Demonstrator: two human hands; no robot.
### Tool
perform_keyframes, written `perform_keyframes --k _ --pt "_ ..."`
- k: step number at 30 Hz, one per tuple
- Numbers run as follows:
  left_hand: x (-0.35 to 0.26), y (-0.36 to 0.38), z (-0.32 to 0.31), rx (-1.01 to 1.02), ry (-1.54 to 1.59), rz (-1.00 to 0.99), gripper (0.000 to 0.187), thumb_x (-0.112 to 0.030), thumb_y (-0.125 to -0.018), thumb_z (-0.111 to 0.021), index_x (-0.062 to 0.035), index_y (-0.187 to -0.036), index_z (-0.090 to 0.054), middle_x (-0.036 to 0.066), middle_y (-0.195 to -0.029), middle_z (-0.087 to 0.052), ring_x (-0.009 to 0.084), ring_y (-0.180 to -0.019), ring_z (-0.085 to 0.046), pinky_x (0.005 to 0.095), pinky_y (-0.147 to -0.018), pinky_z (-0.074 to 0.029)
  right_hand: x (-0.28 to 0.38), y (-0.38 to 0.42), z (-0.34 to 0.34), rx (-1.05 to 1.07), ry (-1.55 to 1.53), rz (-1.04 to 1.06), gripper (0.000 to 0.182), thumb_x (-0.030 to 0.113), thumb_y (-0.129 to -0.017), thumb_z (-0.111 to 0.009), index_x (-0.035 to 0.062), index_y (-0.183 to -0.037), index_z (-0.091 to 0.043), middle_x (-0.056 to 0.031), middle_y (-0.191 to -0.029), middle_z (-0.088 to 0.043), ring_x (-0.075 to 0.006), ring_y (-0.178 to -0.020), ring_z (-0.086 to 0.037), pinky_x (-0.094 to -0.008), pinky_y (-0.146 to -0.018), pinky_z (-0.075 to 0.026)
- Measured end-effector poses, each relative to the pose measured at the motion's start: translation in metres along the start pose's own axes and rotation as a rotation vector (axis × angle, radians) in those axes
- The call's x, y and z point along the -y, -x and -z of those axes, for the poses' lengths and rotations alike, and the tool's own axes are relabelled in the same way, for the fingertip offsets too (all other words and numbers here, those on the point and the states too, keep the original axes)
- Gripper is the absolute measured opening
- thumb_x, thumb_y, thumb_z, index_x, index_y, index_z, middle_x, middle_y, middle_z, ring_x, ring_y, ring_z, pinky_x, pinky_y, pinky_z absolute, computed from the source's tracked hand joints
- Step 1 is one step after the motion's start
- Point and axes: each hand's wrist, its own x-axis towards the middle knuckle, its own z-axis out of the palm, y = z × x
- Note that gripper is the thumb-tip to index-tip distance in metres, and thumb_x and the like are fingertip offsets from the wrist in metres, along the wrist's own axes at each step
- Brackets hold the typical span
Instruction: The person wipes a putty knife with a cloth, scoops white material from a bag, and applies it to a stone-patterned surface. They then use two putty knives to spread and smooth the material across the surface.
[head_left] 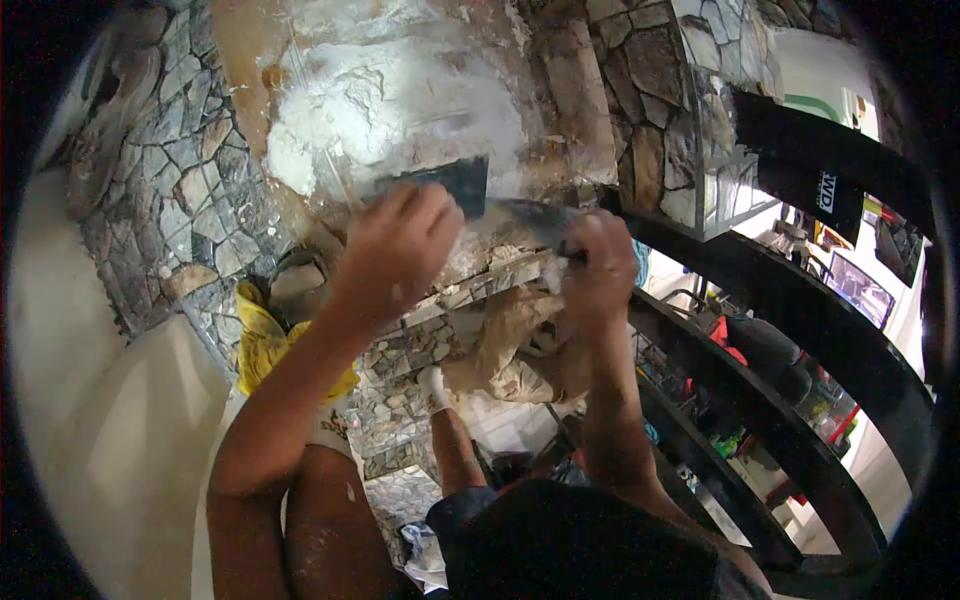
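My left hand point(405, 230) is closed on the near left edge of a dark, flat rectangular plate point(468, 185). In my right hand point(603, 260) is a trowel, gripped by its dark handle; its grey blade point(530, 215) is blurred and points left toward the plate. Both hands are over the near edge of a dusty, powder-covered surface point(480, 60). Just beyond the plate lies a heap of white powder point(340, 120), with a thin stick point(338, 178) standing in it.
Stone-clad steps point(200, 190) surround the work surface. A yellow cloth point(262, 340) lies left of my forearm, and crumpled brown paper point(510, 350) sits below. Black curved railings point(800, 270) run down the right, with a cluttered lower room and a screen point(858, 290) beyond.
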Motion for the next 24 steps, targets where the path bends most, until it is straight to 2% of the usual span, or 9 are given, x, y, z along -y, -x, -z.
perform_keyframes --k 4,8,12,17,19,21,22,23,24 --pt "-0.006 0.020 -0.006 0.027 0.022 -0.225 0.005 -0.014 -0.067 -0.057 -0.0094 -0.068 -0.053 0.003 -0.073 -0.044 0.0191 -0.074 -0.048 0.0352 -0.074 -0.043 0.003 0.000 0.013 0.011 -0.037 -0.187 0.024 -0.010 -0.059 -0.056 0.0044 -0.077 -0.051 -0.0108 -0.076 -0.054 -0.0305 -0.071 -0.051 -0.0327 -0.062 -0.042" --pt "-0.007 0.030 -0.016 -0.019 0.047 -0.374 0.007 -0.016 -0.066 -0.058 -0.0093 -0.069 -0.057 0.002 -0.076 -0.047 0.0189 -0.076 -0.048 0.0379 -0.077 -0.042 0.033 -0.007 0.010 0.134 -0.096 -0.019 0.028 -0.010 -0.060 -0.054 0.0037 -0.083 -0.051 -0.0118 -0.080 -0.056 -0.0322 -0.071 -0.051 -0.0367 -0.061 -0.042" --pt "-0.008 0.030 -0.012 -0.026 0.122 -0.402 0.011 -0.015 -0.062 -0.059 -0.0090 -0.071 -0.059 0.003 -0.081 -0.051 0.0197 -0.080 -0.050 0.0389 -0.079 -0.043 0.042 -0.015 -0.024 0.107 -0.114 0.076 0.032 -0.011 -0.059 -0.051 0.0031 -0.088 -0.050 -0.0139 -0.082 -0.056 -0.0346 -0.072 -0.051 -0.0417 -0.060 -0.041" --pt "-0.002 0.038 -0.017 -0.050 0.118 -0.407 0.013 -0.013 -0.062 -0.059 -0.0088 -0.074 -0.060 0.003 -0.079 -0.054 0.0213 -0.081 -0.052 0.0394 -0.080 -0.043 0.024 -0.034 -0.043 0.088 -0.122 -0.099 0.032 -0.009 -0.061 -0.056 0.0029 -0.090 -0.049 -0.0174 -0.081 -0.055 -0.0369 -0.070 -0.051 -0.0411 -0.060 -0.042" --pt "0.006 0.044 -0.038 -0.313 0.053 -0.340 0.012 -0.011 -0.064 -0.059 -0.0087 -0.076 -0.060 0.003 -0.076 -0.054 0.0212 -0.077 -0.053 0.0379 -0.078 -0.044 0.011 -0.033 -0.044 0.043 -0.179 -0.112 0.032 -0.007 -0.063 -0.060 0.0026 -0.091 -0.049 -0.0186 -0.081 -0.055 -0.0377 -0.070 -0.052 -0.0398 -0.060 -0.042" --pt "0.017 0.059 -0.044 -0.284 0.029 -0.163 0.011 -0.009 -0.067 -0.059 -0.0080 -0.077 -0.060 0.003 -0.075 -0.055 0.0221 -0.075 -0.055 0.0365 -0.075 -0.045 0.002 -0.025 -0.044 -0.020 -0.118 -0.078 0.032 -0.004 -0.065 -0.063 0.0025 -0.093 -0.049 -0.0188 -0.081 -0.055 -0.0379 -0.070 -0.053 -0.0383 -0.061 -0.043" --pt "0.029 0.066 -0.028 -0.125 0.037 -0.024 0.010 -0.009 -0.069 -0.059 -0.0074 -0.078 -0.060 0.003 -0.075 -0.055 0.0230 -0.074 -0.055 0.0358 -0.074 -0.046 0.001 -0.024 -0.041 -0.052 -0.086 -0.064 0.033 -0.003 -0.066 -0.065 0.0024 -0.094 -0.050 -0.0189 -0.081 -0.055 -0.0379 -0.070 -0.054 -0.0375 -0.062 -0.043" --pt "0.040 0.068 -0.013 0.034 0.043 0.113 0.009 -0.008 -0.070 -0.060 -0.0069 -0.079 -0.060 0.003 -0.076 -0.055 0.0238 -0.073 -0.056 0.0351 -0.072 -0.046 -0.001 -0.025 -0.034 0.090 -0.074 -0.168 0.032 0.000 -0.068 -0.066 0.0027 -0.096 -0.050 -0.0192 -0.081 -0.055 -0.0380 -0.072 -0.055 -0.0393 -0.063 -0.044" --pt "0.046 0.065 -0.004 -0.114 0.106 0.313 0.006 -0.009 -0.074 -0.060 -0.0055 -0.080 -0.059 0.004 -0.076 -0.056 0.0238 -0.071 -0.056 0.0339 -0.070 -0.046 -0.005 -0.023 -0.036 0.104 -0.052 -0.165 0.033 0.002 -0.069 -0.066 0.0024 -0.098 -0.050 -0.0192 -0.082 -0.056 -0.0380 -0.073 -0.055 -0.0397 -0.064 -0.044"
